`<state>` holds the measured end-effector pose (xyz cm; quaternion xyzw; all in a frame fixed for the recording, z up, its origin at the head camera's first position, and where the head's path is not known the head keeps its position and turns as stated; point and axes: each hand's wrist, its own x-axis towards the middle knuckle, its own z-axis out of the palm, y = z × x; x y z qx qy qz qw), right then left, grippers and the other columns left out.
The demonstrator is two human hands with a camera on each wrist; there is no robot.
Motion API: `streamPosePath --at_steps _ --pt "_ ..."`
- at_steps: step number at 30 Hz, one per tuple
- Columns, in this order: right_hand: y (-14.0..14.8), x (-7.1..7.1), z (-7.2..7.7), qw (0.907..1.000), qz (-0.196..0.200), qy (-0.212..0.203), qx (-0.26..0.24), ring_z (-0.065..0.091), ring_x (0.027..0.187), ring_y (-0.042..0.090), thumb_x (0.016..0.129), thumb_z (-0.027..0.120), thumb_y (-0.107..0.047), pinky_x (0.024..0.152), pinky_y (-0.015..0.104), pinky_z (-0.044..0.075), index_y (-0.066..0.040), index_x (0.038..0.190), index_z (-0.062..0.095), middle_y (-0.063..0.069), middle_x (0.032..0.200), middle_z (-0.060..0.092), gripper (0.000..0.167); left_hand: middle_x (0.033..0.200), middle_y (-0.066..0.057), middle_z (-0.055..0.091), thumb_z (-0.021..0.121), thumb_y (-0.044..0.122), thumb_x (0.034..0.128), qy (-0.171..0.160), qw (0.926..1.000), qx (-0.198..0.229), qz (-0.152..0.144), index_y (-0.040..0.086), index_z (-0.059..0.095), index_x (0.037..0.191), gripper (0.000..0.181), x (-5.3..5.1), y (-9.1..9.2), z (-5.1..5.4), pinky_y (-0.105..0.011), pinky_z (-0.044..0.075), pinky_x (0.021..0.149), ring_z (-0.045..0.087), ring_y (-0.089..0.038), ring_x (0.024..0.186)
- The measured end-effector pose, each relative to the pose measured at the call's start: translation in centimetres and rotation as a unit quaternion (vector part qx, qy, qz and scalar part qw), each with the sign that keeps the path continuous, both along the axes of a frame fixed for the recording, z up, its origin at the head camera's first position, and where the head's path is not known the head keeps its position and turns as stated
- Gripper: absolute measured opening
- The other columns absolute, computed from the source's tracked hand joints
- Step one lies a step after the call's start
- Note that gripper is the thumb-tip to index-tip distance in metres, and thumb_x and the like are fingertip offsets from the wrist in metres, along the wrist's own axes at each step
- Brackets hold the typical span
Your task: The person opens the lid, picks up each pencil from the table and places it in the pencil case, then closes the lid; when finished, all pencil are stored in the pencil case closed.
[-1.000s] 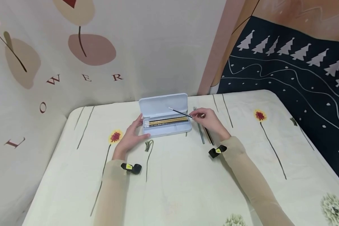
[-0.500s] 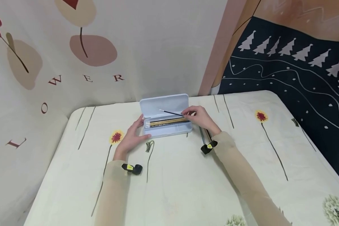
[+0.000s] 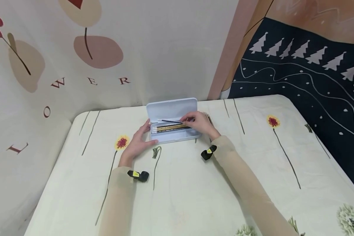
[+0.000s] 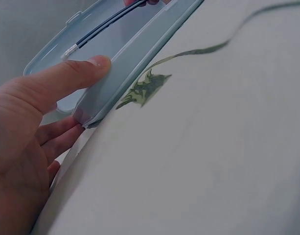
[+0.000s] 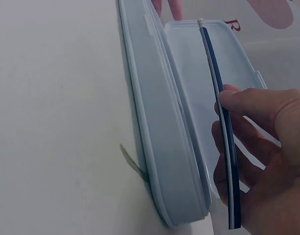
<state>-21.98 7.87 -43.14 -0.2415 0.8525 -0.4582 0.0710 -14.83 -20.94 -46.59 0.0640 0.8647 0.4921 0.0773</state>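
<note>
Pencil (image 5: 228, 142), pinched by my right hand (image 3: 201, 124), hangs above the open case (image 3: 172, 109); my left hand (image 3: 137, 144) grips its end. A slack pinch could, I judge, drop the pencil crosswise.

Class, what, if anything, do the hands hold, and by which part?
The right hand pinches a dark striped pencil around its middle; the left hand grips the pencil case by its left end.
</note>
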Motion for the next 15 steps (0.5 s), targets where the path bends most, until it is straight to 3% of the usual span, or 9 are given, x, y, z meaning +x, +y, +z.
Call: streamPosePath --at_steps 9,15 --pt "-1.3 -0.4 -0.3 0.9989 0.043 -0.013 -0.011 0.059 0.086 0.020 0.089 0.065 0.000 0.076 0.028 0.049 0.002 0.103 0.073 0.011 0.100 0.070 0.016 0.151 -0.013 0.036 0.079 0.023 0.0813 0.004 1.0000 -0.006 0.000 0.027 0.015 0.156 0.099 -0.1 0.0 0.0 -0.053 0.003 0.114 0.019 -0.030 0.143" --pt "-2.1 -0.6 -1.1 0.9988 0.046 -0.015 -0.009 0.061 0.089 0.019 0.088 0.066 0.000 0.079 0.027 0.049 0.001 0.102 0.073 0.010 0.100 0.070 0.015 0.151 -0.014 0.035 0.079 0.024 0.0814 0.001 1.0000 -0.001 -0.001 0.027 0.014 0.156 0.099 0.0 0.1 0.1 -0.055 0.002 0.114 0.018 -0.032 0.143"
